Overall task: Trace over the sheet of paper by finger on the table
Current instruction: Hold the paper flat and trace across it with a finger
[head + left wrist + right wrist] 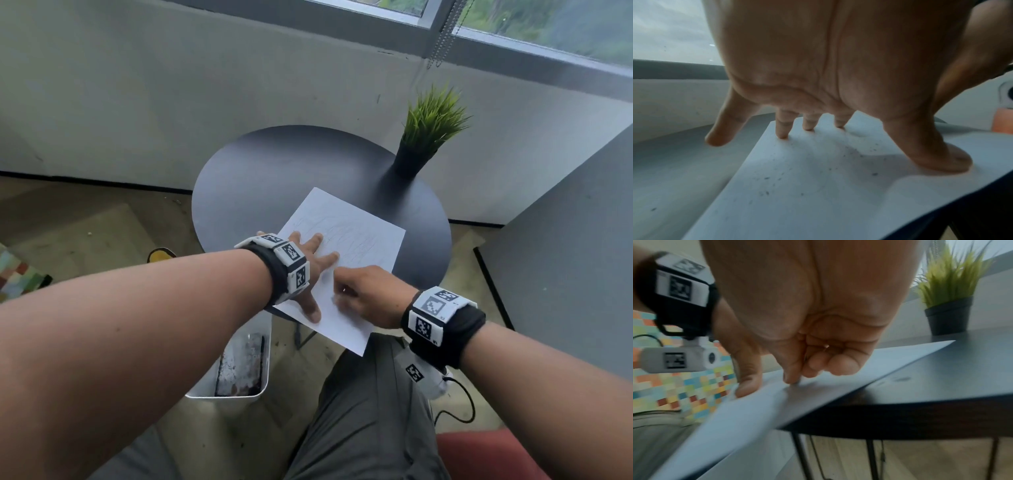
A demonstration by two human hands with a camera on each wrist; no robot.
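Observation:
A white sheet of paper (363, 240) with faint pencil lines lies on the round dark table (274, 171), its near corner hanging over the table's front edge. My left hand (310, 263) lies spread on the sheet's left part. In the left wrist view the left hand (818, 65) presses its fingertips and thumb (937, 159) onto the paper (818, 186), with the little finger off the sheet. My right hand (366, 294) is at the sheet's near edge. In the right wrist view its index fingertip (792, 380) touches the paper (735, 418) and the other fingers are curled into the palm.
A potted grass plant (428, 130) stands at the table's back right. A white bin (239, 363) sits on the floor under the table's left front. A grey panel (565, 257) rises at the right. My leg in grey trousers (370, 411) is below the sheet.

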